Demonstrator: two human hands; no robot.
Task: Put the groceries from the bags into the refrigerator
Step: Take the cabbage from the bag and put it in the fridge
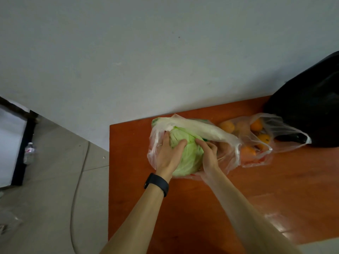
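A pale green cabbage (189,156) lies in a clear plastic bag (156,142) on the orange-brown table (201,208). My left hand (167,153) wraps the cabbage's left side, thumb on top. My right hand (208,153) curls round its right side, inside the bag. A long white radish (198,129) lies across the back of the cabbage in the same bag. A second clear bag (286,132) to the right holds several oranges (247,152).
A black bag (311,107) stands at the table's far right corner against the grey wall. On the tiled floor to the left are a plastic water bottle (29,152), a cable (77,189) and a dark-framed white panel (11,143).
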